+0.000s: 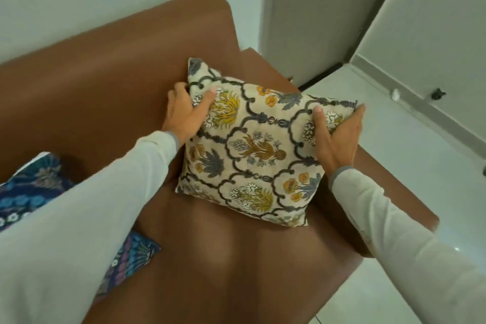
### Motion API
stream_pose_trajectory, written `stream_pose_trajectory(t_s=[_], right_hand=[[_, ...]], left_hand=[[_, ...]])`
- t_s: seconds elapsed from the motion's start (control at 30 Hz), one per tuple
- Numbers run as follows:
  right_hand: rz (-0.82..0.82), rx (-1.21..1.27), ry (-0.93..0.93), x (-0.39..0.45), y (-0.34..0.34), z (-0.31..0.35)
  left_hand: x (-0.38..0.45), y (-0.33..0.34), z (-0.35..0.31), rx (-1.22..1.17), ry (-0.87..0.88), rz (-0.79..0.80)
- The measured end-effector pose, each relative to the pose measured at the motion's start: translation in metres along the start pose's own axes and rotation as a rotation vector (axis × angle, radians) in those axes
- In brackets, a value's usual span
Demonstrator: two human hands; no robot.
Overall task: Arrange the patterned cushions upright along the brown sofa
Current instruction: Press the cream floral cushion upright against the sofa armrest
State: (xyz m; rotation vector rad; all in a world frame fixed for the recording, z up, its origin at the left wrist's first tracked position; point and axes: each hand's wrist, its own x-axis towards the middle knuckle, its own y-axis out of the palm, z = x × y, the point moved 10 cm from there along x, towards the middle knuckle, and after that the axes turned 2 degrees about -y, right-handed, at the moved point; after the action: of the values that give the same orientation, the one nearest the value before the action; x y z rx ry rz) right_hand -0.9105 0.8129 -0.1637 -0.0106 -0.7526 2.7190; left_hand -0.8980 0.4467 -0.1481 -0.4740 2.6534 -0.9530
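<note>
Nearest me, on the left, a dark blue flower-print fabric cushion (25,192) lies on the smooth brown sofa (105,92), mostly hidden under my sleeve; I cannot tell if it stands upright, so it may need setting. Farther on, at the sofa's right end, the cream square cushion with grey lattice and yellow flowers (252,150) leans toward the backrest. My left hand (185,114) is clamped on its far left corner, my right hand (335,134) on its right edge. I judge this one nearly placed.
</note>
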Motion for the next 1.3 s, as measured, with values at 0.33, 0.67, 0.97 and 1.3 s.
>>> stream_pose_trajectory(t_s=[0.33,0.67,0.97,1.3], right_hand=[[-0.018,0.171,-0.103,0.021,0.034,0.032],[-0.161,-0.492,-0.409,0.017,0.009,0.066],[0.113,-0.875,-0.857,0.0,0.083,0.071],[0.097,-0.85,-1.036,-0.05,0.105,0.157]], left_hand=[[0.006,-0.013,0.03,-0.238,-0.07,-0.145],[-0.015,-0.014,-0.055,0.391,0.502,-0.415],[-0.003,0.038,-0.048,0.804,0.697,-0.214],[-0.066,-0.068,-0.011,0.843,0.49,-0.399]])
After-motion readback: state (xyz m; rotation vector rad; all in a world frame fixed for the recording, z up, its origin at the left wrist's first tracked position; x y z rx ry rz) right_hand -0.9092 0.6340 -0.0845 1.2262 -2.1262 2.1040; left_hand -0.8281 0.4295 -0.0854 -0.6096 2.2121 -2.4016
